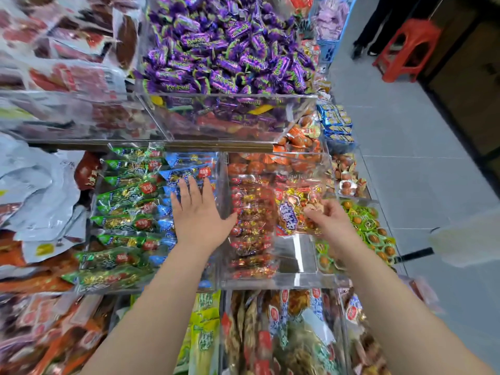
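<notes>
A small clear-wrapped snack packet (314, 206) is pinched in the curled fingertips of the right hand (334, 221), above a clear acrylic bin (270, 281) of red and yellow wrapped snacks. The left hand (200, 212) is flat, fingers straight and spread, palm down over blue snack packets (176, 173) in the neighbouring bin; whether it touches them cannot be told. Red-wrapped snacks (251, 212) lie between the two hands. Green snack packets (121, 196) run in rows just left of the left hand. Green-wrapped round snacks (370, 228) sit just right of the right hand. Beyond both hands, a higher bin holds purple candies (230, 44). A red plastic stool (408, 47) stands on the floor, far off to the right.
</notes>
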The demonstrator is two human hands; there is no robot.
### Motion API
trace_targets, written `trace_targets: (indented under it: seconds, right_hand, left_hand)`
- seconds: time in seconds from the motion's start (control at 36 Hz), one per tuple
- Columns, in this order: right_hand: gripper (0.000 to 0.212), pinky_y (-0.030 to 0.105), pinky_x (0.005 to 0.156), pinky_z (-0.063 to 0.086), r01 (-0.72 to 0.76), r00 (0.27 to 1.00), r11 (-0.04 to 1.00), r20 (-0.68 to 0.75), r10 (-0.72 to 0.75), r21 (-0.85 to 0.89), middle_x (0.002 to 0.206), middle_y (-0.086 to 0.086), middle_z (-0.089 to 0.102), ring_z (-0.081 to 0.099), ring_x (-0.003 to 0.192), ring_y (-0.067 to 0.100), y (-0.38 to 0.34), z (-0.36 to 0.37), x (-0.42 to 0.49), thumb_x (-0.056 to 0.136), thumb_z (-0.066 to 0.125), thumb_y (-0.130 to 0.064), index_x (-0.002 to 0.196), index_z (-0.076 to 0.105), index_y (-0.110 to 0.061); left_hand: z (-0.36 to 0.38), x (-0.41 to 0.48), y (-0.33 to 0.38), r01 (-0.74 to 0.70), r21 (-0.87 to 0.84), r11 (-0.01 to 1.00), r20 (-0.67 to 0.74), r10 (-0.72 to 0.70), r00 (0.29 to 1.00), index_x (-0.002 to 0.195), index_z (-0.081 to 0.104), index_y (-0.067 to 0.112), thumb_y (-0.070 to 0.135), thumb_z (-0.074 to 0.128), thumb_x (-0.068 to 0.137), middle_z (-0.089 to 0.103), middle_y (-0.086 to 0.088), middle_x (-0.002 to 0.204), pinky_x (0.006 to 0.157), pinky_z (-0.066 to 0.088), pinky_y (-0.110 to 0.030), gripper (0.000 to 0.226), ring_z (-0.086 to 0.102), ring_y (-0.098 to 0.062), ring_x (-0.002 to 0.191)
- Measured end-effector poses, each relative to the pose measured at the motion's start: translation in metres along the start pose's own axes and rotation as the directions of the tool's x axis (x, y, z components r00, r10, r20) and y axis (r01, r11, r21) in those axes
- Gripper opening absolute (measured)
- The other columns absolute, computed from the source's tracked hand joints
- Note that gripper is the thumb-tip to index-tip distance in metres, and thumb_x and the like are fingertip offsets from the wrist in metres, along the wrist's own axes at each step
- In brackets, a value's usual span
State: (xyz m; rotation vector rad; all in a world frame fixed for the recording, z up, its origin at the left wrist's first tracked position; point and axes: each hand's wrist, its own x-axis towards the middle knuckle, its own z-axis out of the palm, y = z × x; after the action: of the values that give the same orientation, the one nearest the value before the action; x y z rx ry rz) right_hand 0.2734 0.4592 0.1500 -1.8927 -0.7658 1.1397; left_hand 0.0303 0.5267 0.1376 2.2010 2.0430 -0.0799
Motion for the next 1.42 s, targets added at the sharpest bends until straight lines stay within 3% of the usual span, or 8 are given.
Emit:
trace_targets:
  seconds: [0.11, 0.31, 0.56, 0.64, 0.72, 0.94, 1.22, 1.42]
  right_hand:
    - [0.049, 0.023, 0.064, 0.043, 0.096, 0.993, 0.992, -0.061, -0.101, -0.081, 0.112, -0.002, 0.053, 0.056, 0.086, 0.005, -0.006, -0.005, 0.001, 0.087, 0.066, -0.028, 0.126, 0.037, -0.029]
    - [0.080, 0.041, 0.087, 0.051, -0.108, 0.994, 0.872, 0.059, 0.091, 0.477, 0.137, 0.003, 0.049, 0.056, 0.116, 0.023, 0.000, 0.027, 0.009, 0.086, 0.066, -0.011, 0.147, 0.018, -0.031]
    - [0.115, 0.044, 0.110, 0.025, -0.021, 0.996, 0.949, -0.091, -0.008, -0.315, 0.149, 0.010, 0.022, 0.027, 0.136, 0.029, 0.008, 0.062, 0.029, 0.061, 0.087, -0.034, 0.146, 0.009, -0.024]
    - [0.115, 0.048, 0.112, 0.018, 0.280, 0.933, 0.482, 0.118, -0.339, -0.830, 0.153, 0.009, 0.012, 0.013, 0.141, 0.032, -0.015, 0.055, 0.040, 0.057, 0.081, -0.057, 0.145, 0.010, -0.033]
    - [0.106, 0.050, 0.113, 0.010, 0.646, 0.722, -0.006, 0.614, -0.318, -0.763, 0.155, 0.001, 0.017, 0.008, 0.142, 0.027, -0.042, 0.057, 0.057, 0.065, 0.077, -0.051, 0.148, 0.014, -0.033]
    - [0.095, 0.045, 0.104, 0.030, 0.726, 0.647, -0.364, 0.759, 0.071, -0.584, 0.138, 0.006, 0.042, 0.037, 0.128, 0.026, -0.073, 0.089, 0.071, 0.063, 0.076, -0.055, 0.141, 0.036, -0.022]
    - [0.075, 0.022, 0.078, 0.036, 0.629, 0.775, 0.172, 0.628, -0.065, -0.758, 0.116, 0.000, 0.056, 0.054, 0.108, 0.022, -0.067, 0.025, 0.059, 0.070, 0.078, -0.040, 0.131, 0.046, -0.014]
    - [0.048, 0.030, 0.065, 0.043, 0.503, 0.863, -0.013, 0.503, -0.051, -0.864, 0.100, -0.001, 0.060, 0.055, 0.090, 0.021, -0.050, 0.004, 0.042, 0.077, 0.069, -0.037, 0.118, 0.051, -0.019]
  left_hand:
    - [0.004, 0.003, 0.004, 0.016, 0.006, 1.000, -0.009, -0.016, 1.000, 0.154, -0.003, 0.016, 0.066, 0.047, 0.084, -0.009, -0.017, 0.160, 0.117, -0.003, -0.052, 0.099, -0.011, -0.035, 0.147]
    - [0.004, 0.001, 0.005, 0.003, -0.019, 1.000, -0.031, -0.003, 1.000, 0.154, -0.003, 0.014, 0.055, 0.046, 0.088, -0.007, -0.018, 0.160, 0.117, -0.005, -0.050, 0.092, -0.010, -0.035, 0.147]
    - [0.005, 0.001, 0.004, -0.007, 0.006, 1.000, -0.034, 0.007, 0.999, 0.153, -0.005, 0.014, 0.055, 0.041, 0.090, -0.009, -0.018, 0.160, 0.117, -0.007, -0.049, 0.088, -0.011, -0.034, 0.148]
    - [0.004, 0.001, 0.005, -0.006, 0.004, 1.000, -0.033, 0.006, 0.999, 0.153, -0.005, 0.014, 0.054, 0.040, 0.091, -0.010, -0.018, 0.160, 0.117, -0.007, -0.050, 0.087, -0.011, -0.034, 0.148]
    - [0.004, 0.001, 0.005, -0.005, 0.004, 1.000, -0.036, 0.005, 0.999, 0.153, -0.005, 0.014, 0.054, 0.039, 0.091, -0.009, -0.018, 0.160, 0.117, -0.007, -0.050, 0.086, -0.010, -0.034, 0.148]
    - [0.004, 0.000, 0.004, -0.013, -0.013, 1.000, -0.042, 0.012, 0.999, 0.154, -0.003, 0.014, 0.052, 0.041, 0.091, -0.009, -0.018, 0.160, 0.117, -0.007, -0.049, 0.085, -0.010, -0.034, 0.148]
    - [0.005, 0.000, 0.004, -0.010, -0.020, 1.000, -0.042, 0.009, 0.999, 0.154, -0.004, 0.014, 0.052, 0.039, 0.091, -0.010, -0.017, 0.160, 0.117, -0.008, -0.048, 0.085, -0.011, -0.033, 0.148]
    - [0.005, -0.001, 0.005, -0.014, -0.030, 0.999, -0.066, 0.012, 0.998, 0.154, 0.000, 0.013, 0.051, 0.042, 0.090, -0.006, -0.019, 0.160, 0.118, -0.004, -0.049, 0.085, -0.008, -0.034, 0.148]
